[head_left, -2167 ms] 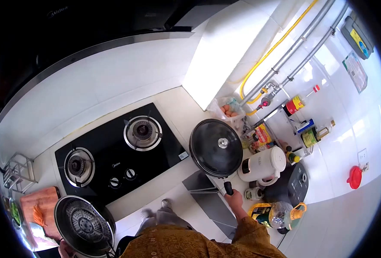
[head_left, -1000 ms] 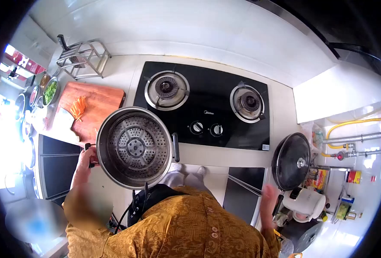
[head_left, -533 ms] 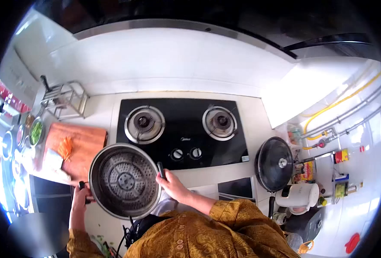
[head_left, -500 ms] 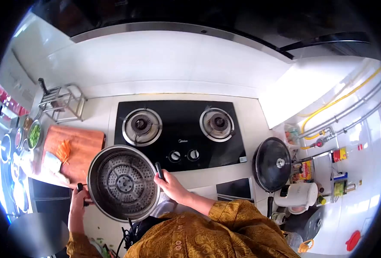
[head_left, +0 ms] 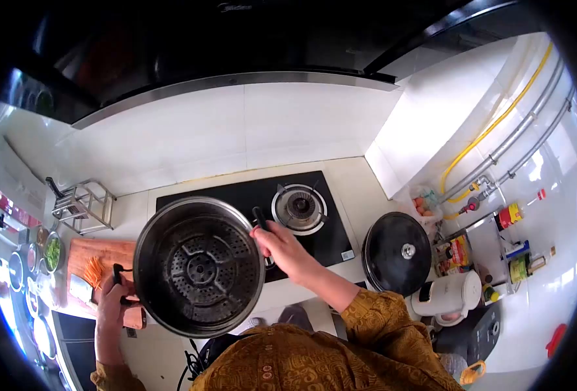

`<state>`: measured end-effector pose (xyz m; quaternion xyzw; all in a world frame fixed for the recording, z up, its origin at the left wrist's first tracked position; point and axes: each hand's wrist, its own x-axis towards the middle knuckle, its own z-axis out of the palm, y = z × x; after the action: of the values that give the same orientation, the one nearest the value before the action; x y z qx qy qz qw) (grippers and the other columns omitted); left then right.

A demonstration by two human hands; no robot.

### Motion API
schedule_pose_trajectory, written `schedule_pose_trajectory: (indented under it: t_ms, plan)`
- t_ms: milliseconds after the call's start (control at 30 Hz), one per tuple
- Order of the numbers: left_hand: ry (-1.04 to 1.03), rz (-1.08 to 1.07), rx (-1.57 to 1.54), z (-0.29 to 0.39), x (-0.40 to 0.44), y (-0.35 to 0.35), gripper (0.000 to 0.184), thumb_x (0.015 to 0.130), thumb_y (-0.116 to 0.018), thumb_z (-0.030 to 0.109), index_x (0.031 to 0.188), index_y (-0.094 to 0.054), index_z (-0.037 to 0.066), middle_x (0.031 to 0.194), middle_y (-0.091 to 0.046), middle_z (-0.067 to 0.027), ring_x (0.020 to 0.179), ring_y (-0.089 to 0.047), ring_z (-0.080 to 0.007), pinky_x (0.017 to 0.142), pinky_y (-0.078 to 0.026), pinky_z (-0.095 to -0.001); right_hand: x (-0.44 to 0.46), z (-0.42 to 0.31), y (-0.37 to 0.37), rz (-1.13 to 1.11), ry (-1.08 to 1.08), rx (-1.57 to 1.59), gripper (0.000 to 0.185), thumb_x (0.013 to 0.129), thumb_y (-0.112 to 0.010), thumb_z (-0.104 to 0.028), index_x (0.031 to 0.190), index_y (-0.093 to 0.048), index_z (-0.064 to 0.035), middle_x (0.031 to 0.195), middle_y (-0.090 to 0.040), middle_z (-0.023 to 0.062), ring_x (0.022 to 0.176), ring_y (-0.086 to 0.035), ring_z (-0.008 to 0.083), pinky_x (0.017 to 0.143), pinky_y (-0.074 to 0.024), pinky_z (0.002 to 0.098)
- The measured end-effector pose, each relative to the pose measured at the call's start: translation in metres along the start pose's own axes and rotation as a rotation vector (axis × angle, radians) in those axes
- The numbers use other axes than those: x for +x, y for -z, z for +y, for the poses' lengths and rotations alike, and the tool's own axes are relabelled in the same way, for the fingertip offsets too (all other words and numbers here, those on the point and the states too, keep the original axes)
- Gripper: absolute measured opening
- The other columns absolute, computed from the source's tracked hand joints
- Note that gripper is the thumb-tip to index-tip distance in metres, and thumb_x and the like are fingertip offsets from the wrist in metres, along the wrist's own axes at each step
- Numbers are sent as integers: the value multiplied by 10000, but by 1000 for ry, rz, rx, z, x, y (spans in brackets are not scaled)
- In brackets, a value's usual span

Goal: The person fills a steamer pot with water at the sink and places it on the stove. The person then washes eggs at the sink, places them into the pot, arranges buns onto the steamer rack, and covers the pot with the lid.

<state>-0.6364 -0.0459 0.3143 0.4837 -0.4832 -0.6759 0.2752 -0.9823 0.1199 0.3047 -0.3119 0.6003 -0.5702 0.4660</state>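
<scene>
A round metal steamer pot [head_left: 151,296] is held level in front of my body, with a perforated steamer plate [head_left: 202,268] visible inside it. My left hand [head_left: 110,305] is closed around the black handle on the pot's left side. On the opposite side, my right hand [head_left: 287,250] grips the other black handle [head_left: 260,218]. The pot overlaps the left part of the black gas stove [head_left: 334,229] and hides the left burner. The right burner [head_left: 299,207] shows beyond my right hand.
At left lies a wooden cutting board [head_left: 99,247] with shredded carrot [head_left: 93,270] and a knife [head_left: 80,288]. Behind it stands a metal rack [head_left: 86,207]. A lidded black pan [head_left: 393,254] sits right of the stove, near a white appliance [head_left: 448,293]. The range hood [head_left: 236,78] overhangs the wall.
Both hands have brought the pot up and forward over the left side of the stove, covering the left burner. My head view has shifted, showing more of the hood.
</scene>
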Motion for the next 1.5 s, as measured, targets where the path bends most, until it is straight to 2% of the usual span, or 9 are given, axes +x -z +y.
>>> schedule_pose_trajectory:
  t_ms: [233, 367, 567, 600, 1200, 1300, 1367, 1433, 1500]
  plan:
    - [40, -142, 8, 3, 47, -126, 82, 811, -472, 38, 886, -491, 64, 819, -569, -74, 754, -619, -190, 604, -597, -379, 33, -12, 125, 149, -23, 59, 216, 913, -515, -279, 913, -570, -70, 678, -410, -53, 628, -372, 62, 579, -294, 218]
    - [106, -177, 5, -5, 80, -205, 88, 830, -483, 42, 909, -496, 78, 845, -595, -70, 797, -628, -194, 647, -588, -386, 56, 1, 195, 329, 123, 29, 274, 870, -564, -291, 842, -563, -18, 662, -461, 0, 612, -427, 101, 557, -343, 275]
    - [128, -267, 27, -27, 123, -287, 86, 836, -480, 39, 884, -474, 110, 847, -593, -45, 790, -614, -165, 698, -573, -381, 77, 12, 275, 409, 41, 52, 235, 876, -550, -263, 835, -563, -32, 644, -430, -33, 592, -395, 79, 536, -312, 263]
    - [142, -288, 15, -31, 131, -295, 89, 834, -472, 44, 883, -468, 118, 849, -584, -40, 807, -606, -158, 715, -562, -381, 78, 17, 288, 362, 26, 7, 213, 908, -519, -251, 923, -575, -45, 803, -496, -7, 744, -484, 86, 703, -408, 254]
    - [43, -102, 187, -35, 167, -355, 84, 864, -429, 124, 932, -475, 143, 816, -532, -4, 761, -548, -123, 662, -497, -319, 99, 30, 324, 483, 18, -3, 183, 908, -493, -230, 882, -568, -65, 666, -405, -46, 604, -363, 53, 549, -296, 235]
    - [18, -96, 190, -36, 164, -358, 80, 878, -430, 148, 944, -475, 141, 827, -547, -10, 759, -551, -128, 651, -495, -321, 106, 46, 327, 522, 11, -95, 215, 907, -495, -241, 892, -575, -42, 692, -477, -18, 632, -437, 80, 572, -353, 263]
    - [-10, -110, 193, -40, 167, -359, 80, 888, -433, 164, 951, -474, 137, 832, -555, -14, 756, -554, -132, 644, -494, -323, 115, 64, 331, 604, 187, -300, 281, 894, -517, -282, 898, -576, -7, 736, -560, 52, 678, -523, 150, 627, -417, 317]
    - [-44, -49, 242, -48, 174, -355, 115, 913, -442, 216, 976, -473, 124, 829, -560, -20, 743, -555, -138, 635, -495, -326, 109, 49, 325, 625, 98, -363, 446, 865, -488, -376, 946, -562, 56, 916, -613, 278, 904, -592, 421, 777, -446, 457]
    - [-49, -2, 254, -49, 172, -359, 183, 931, -449, 277, 1009, -466, 113, 824, -561, -26, 733, -555, -141, 626, -494, -325, 110, 51, 323, 703, 100, -473, 440, 869, -505, -364, 995, -555, 55, 844, -606, 261, 860, -600, 406, 770, -455, 452]
